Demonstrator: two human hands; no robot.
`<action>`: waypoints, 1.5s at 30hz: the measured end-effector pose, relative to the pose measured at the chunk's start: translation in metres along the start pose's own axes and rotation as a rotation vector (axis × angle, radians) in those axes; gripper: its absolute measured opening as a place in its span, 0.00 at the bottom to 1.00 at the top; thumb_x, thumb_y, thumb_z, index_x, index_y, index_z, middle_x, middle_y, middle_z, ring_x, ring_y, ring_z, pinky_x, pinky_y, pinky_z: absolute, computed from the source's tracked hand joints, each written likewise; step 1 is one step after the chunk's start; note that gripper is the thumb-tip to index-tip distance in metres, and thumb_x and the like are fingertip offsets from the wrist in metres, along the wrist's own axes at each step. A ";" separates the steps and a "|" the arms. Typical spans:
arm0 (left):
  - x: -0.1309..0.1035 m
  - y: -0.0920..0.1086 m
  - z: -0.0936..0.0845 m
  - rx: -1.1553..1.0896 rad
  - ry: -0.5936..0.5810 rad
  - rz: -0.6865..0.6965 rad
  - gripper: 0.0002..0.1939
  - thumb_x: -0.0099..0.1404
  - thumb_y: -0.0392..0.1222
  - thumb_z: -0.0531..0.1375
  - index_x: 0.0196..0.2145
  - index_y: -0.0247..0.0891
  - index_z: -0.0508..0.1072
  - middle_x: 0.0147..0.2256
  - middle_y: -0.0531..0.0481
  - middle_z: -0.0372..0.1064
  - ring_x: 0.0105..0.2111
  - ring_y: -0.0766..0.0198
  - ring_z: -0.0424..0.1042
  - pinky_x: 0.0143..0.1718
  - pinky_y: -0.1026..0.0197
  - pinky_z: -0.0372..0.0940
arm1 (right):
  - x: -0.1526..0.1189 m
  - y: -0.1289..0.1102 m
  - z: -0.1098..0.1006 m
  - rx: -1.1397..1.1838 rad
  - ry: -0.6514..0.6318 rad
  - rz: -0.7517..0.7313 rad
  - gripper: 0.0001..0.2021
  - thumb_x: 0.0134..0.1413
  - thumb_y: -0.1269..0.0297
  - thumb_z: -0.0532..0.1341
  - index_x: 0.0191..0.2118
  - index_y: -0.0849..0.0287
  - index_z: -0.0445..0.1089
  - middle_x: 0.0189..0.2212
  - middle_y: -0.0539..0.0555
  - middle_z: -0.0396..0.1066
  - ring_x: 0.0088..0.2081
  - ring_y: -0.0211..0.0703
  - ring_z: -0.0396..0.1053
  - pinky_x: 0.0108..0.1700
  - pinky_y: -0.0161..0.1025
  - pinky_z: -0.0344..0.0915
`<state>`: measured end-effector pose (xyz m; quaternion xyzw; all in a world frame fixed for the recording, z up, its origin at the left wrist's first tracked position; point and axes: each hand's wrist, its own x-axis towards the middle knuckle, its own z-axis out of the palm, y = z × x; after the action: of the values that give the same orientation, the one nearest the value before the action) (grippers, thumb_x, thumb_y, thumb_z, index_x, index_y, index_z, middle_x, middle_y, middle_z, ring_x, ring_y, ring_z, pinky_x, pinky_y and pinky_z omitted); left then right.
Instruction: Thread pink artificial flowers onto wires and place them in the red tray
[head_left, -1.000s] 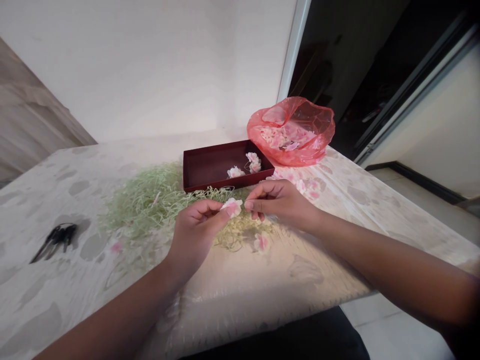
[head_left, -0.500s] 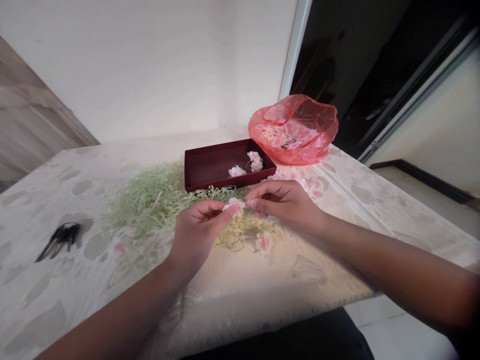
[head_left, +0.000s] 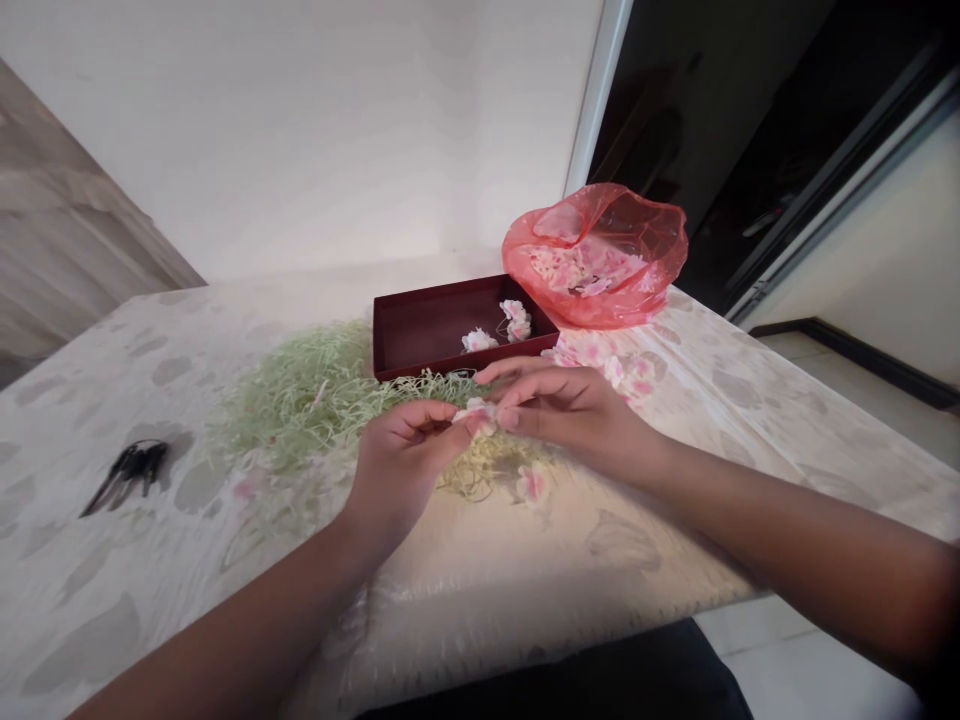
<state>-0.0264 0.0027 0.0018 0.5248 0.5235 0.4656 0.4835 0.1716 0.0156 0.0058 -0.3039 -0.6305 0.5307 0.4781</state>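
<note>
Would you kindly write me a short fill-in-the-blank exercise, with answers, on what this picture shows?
1. The left hand pinches a pink-and-white artificial ____, with the right hand at its edge.
2. The bunch of keys lies toward the ____ side of the table.
3. The see-through plastic bag is ____ in colour.
4. In the maroon box, the loose flowers lie toward its ____ end.

Missing words: flower; left; red; right.
</note>
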 end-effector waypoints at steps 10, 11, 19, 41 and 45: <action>-0.003 0.002 0.001 0.013 -0.017 0.006 0.07 0.52 0.44 0.72 0.26 0.39 0.80 0.22 0.54 0.72 0.23 0.70 0.65 0.23 0.68 0.56 | -0.001 0.012 0.002 -0.106 0.071 0.041 0.06 0.54 0.62 0.70 0.32 0.59 0.77 0.33 0.53 0.74 0.32 0.38 0.68 0.33 0.36 0.64; -0.003 0.002 0.001 0.019 -0.016 0.006 0.07 0.52 0.44 0.72 0.26 0.39 0.80 0.22 0.54 0.72 0.22 0.70 0.65 0.23 0.68 0.56 | -0.001 0.012 0.002 -0.101 0.070 0.037 0.06 0.54 0.63 0.70 0.32 0.59 0.76 0.34 0.53 0.74 0.32 0.38 0.69 0.33 0.36 0.64; -0.004 0.002 0.001 0.026 -0.028 0.014 0.06 0.52 0.44 0.72 0.25 0.40 0.81 0.21 0.54 0.70 0.21 0.71 0.63 0.21 0.68 0.55 | -0.003 0.015 0.009 -0.111 0.073 -0.081 0.04 0.56 0.67 0.67 0.32 0.60 0.74 0.36 0.54 0.74 0.35 0.38 0.70 0.35 0.36 0.67; -0.004 0.000 0.002 -0.033 -0.071 -0.014 0.06 0.51 0.43 0.73 0.27 0.40 0.81 0.22 0.53 0.72 0.22 0.70 0.65 0.23 0.68 0.57 | -0.006 0.019 0.012 -0.249 0.103 -0.167 0.04 0.53 0.72 0.66 0.31 0.59 0.71 0.34 0.53 0.73 0.36 0.38 0.72 0.36 0.35 0.68; -0.004 -0.002 0.002 -0.019 -0.089 -0.003 0.07 0.52 0.43 0.73 0.27 0.40 0.81 0.22 0.54 0.73 0.21 0.71 0.64 0.22 0.68 0.56 | -0.005 0.018 0.013 -0.223 0.110 -0.155 0.04 0.54 0.71 0.66 0.30 0.59 0.72 0.32 0.52 0.73 0.34 0.38 0.71 0.34 0.35 0.67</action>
<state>-0.0250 -0.0013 -0.0002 0.5397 0.4977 0.4461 0.5120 0.1590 0.0109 -0.0128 -0.3340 -0.6799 0.4013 0.5149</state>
